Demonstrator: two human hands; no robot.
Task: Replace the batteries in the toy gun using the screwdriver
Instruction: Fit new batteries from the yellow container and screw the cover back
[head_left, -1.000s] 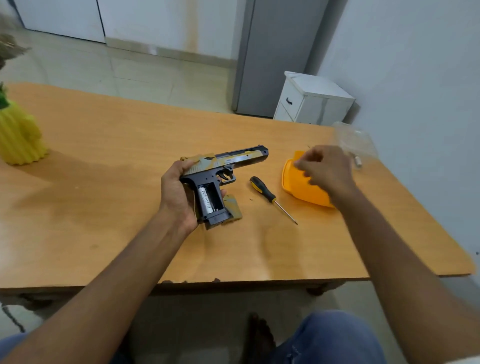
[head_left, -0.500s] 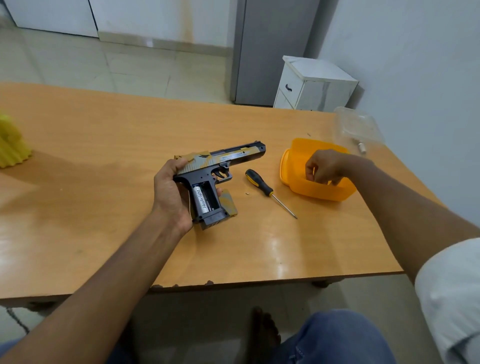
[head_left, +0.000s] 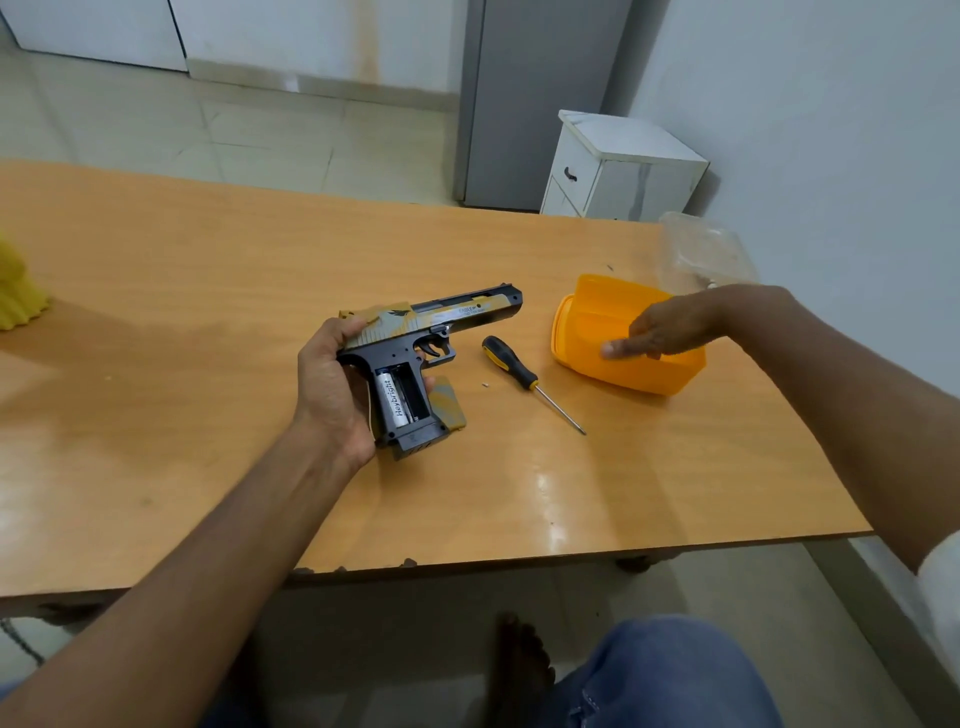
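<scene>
Orange-brown laminate wooden table. Black-and-tan plastic toy gun is gripped near table centre by the left hand, fingers wrapped round the grip's back; compartment is open upward, one silver battery seated, second slot bare. Orange plastic tub at 3 o'clock of gun. Right hand, half a second ago dipped in the tub with fingers curled, is now lifted over it, blurred; whether a battery is held cannot be told. Likely fetching the second cell. Black-yellow-handled screwdriver lies between gun and tub, untouched. Tan cover panel lies beside the grip, tiny screw near it.
</scene>
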